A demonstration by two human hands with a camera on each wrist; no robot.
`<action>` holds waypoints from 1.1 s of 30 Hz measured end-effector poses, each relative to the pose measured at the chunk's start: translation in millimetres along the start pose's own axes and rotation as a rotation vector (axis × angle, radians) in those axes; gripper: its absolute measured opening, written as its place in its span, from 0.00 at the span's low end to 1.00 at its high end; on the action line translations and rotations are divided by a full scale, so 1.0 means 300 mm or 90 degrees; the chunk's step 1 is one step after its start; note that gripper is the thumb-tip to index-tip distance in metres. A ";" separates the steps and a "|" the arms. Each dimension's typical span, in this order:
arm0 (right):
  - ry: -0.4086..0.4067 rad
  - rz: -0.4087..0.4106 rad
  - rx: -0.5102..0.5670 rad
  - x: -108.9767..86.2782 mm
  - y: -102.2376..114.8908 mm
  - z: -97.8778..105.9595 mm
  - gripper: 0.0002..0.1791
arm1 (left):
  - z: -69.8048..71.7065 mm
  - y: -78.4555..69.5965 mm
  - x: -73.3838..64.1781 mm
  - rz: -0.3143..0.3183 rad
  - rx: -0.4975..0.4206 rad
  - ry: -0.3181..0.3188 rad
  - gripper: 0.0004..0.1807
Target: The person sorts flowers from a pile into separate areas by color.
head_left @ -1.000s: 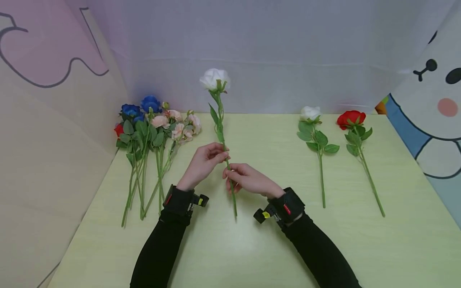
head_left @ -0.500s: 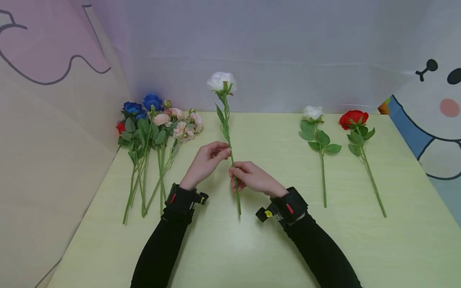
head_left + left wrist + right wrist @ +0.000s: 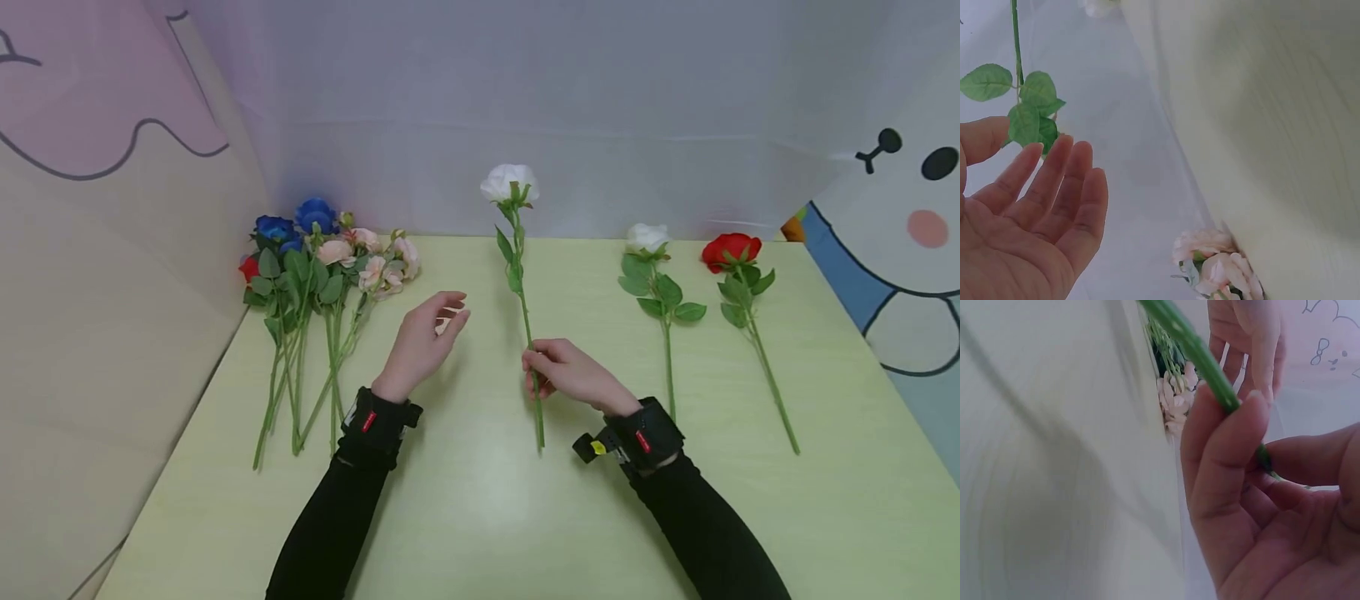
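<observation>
My right hand (image 3: 564, 373) pinches the green stem of a white rose (image 3: 510, 183) between thumb and fingers, low on the stem. The rose stands nearly upright over the middle of the table, its bloom toward the back wall. In the right wrist view the stem (image 3: 1204, 362) runs between the thumb and curled fingers of the right hand. To the left, my left hand (image 3: 422, 342) is apart from the rose, its fingers loosely bent with nothing in them. The left wrist view shows its palm, with the rose's leaves (image 3: 1038, 90) behind the fingertips.
At the table's left lie several flowers: blue roses (image 3: 315, 215), pale pink flowers (image 3: 371, 258) and a red bloom (image 3: 249, 268), stems toward me. On the right lie another white rose (image 3: 647, 238) and a red rose (image 3: 732, 250). A pale curtain (image 3: 600, 100) hangs behind the table (image 3: 480, 517).
My left hand has let go of the white rose's stem and stays about where it was. My right hand has moved right, carrying the rose with it.
</observation>
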State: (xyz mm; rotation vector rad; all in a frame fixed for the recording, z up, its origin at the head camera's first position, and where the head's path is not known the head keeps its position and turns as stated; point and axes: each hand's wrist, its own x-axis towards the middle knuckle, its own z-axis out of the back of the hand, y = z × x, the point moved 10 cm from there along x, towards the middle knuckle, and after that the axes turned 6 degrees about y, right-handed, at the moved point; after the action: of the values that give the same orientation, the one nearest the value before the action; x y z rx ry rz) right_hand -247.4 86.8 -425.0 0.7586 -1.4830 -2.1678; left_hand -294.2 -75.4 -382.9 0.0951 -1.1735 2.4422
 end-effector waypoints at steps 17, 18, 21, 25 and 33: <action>-0.129 -0.121 -0.183 -0.254 -0.114 0.298 0.17 | 0.002 -0.033 -0.014 -0.034 0.255 -0.026 0.18; -0.135 -0.128 -0.192 -0.269 -0.122 0.312 0.18 | 0.001 -0.032 -0.015 -0.033 0.261 -0.026 0.18; -0.156 -0.154 -0.214 -0.310 -0.148 0.355 0.18 | -0.004 -0.028 -0.015 -0.031 0.267 -0.024 0.18; -0.186 -0.180 -0.221 -0.356 -0.179 0.406 0.19 | -0.008 -0.024 -0.016 -0.028 0.269 -0.020 0.18; -0.195 -0.216 -0.220 -0.402 -0.240 0.465 0.20 | 0.003 -0.027 -0.022 -0.026 0.268 -0.032 0.17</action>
State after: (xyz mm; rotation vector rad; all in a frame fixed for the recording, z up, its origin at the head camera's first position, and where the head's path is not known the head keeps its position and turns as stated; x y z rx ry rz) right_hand -245.3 284.8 -427.2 0.6089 -1.1164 -2.8061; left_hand -285.2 -74.0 -378.1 0.3018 -0.6506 2.6248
